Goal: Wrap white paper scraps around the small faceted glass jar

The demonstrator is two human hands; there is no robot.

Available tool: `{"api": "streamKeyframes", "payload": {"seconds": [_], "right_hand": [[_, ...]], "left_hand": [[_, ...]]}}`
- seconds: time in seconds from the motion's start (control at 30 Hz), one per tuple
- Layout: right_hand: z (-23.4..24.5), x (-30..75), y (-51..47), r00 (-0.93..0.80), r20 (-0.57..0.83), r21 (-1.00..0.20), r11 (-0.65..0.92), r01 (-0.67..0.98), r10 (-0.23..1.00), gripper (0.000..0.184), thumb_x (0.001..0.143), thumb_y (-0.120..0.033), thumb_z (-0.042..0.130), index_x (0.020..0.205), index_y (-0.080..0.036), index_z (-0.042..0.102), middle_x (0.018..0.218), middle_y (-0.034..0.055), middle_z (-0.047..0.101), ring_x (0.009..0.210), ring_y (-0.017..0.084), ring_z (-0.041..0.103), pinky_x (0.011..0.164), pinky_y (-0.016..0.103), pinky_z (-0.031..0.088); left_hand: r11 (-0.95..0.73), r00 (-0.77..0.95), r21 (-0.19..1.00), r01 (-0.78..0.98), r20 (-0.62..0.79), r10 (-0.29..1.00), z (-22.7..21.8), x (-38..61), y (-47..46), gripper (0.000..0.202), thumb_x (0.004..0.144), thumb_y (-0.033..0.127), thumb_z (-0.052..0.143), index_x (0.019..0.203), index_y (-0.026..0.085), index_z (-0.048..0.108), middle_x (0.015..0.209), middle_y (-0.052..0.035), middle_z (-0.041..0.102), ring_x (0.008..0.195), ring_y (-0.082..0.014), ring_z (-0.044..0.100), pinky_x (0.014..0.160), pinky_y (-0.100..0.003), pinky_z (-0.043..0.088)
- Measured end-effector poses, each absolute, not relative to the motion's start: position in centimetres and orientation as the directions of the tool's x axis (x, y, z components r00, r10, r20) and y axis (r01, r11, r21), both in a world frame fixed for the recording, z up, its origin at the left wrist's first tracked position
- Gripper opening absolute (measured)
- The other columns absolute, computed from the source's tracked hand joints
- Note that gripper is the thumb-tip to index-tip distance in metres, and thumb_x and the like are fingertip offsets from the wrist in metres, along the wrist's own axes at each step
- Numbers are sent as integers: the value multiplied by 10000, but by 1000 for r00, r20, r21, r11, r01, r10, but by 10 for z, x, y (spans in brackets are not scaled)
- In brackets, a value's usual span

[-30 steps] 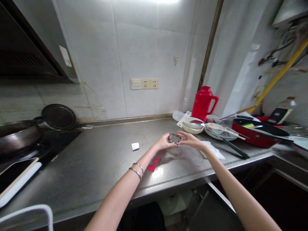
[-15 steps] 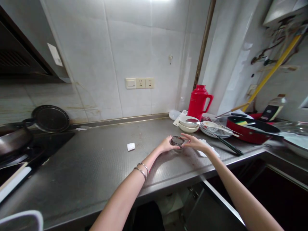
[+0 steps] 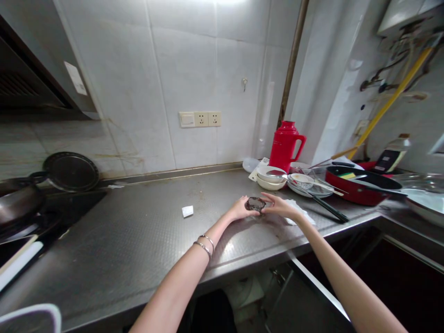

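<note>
Between my two hands is a small round dish (image 3: 255, 204), dark inside with a glassy-looking rim; its exact kind is hard to make out. My left hand (image 3: 239, 209) grips its left side, fingers behind and thumb in front. From the right, my right hand (image 3: 277, 205) holds the opposite edge between curved fingers and thumb. Both hands are just over the steel counter (image 3: 145, 240). A crumpled white cloth or paper (image 3: 301, 213) lies partly behind my right hand and wrist. To the left is a small folded white piece (image 3: 188, 211).
Stacked bowls (image 3: 271, 185), plates (image 3: 322, 190), a red thermos (image 3: 286, 147) and a red pan (image 3: 360, 194) crowd the right side. A black handle (image 3: 331, 209) sticks out toward the counter edge. At left a pot (image 3: 17, 201) sits on the stove.
The view has shifted very slightly. Both hands keep their hold on the small round dish at nearly the same spot.
</note>
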State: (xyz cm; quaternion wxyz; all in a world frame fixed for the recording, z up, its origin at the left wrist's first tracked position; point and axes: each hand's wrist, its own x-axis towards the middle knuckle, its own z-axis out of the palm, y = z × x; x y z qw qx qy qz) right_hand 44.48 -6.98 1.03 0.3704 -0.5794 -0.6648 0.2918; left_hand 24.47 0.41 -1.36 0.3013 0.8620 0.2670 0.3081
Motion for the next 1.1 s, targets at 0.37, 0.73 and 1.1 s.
{"api": "streamKeyframes", "payload": {"seconds": [0.37, 0.73, 1.1], "right_hand": [[7, 446, -70, -57, 105, -821, 119, 559, 993, 845, 623, -363, 721, 1393, -288, 381, 1315, 64, 567, 886, 237, 669, 758, 343, 546], [2, 448, -69, -72, 124, -845, 143, 515, 990, 853, 615, -383, 736, 1386, -286, 383, 1307, 81, 571, 1062, 294, 624, 869, 391, 522], [7, 453, -68, -94, 68, -872, 104, 478, 993, 901, 599, -355, 769, 1398, -250, 367, 1337, 109, 541, 1230, 300, 505, 969, 407, 473]], "left_hand": [[-703, 671, 644, 301, 380, 636, -15, 243, 2, 611, 624, 453, 775, 1124, 146, 603, 1177, -121, 612, 1188, -305, 498, 1030, -405, 371], [-720, 676, 620, 311, 389, 626, -18, 245, 4, 600, 623, 488, 762, 1093, 149, 607, 1127, -113, 620, 1112, -289, 538, 966, -396, 421], [-652, 701, 615, 443, 216, 680, -11, 237, -2, 966, 537, 613, 751, 1310, 125, 438, 1415, -214, 397, 1335, -376, 330, 1078, -487, 297]]}}
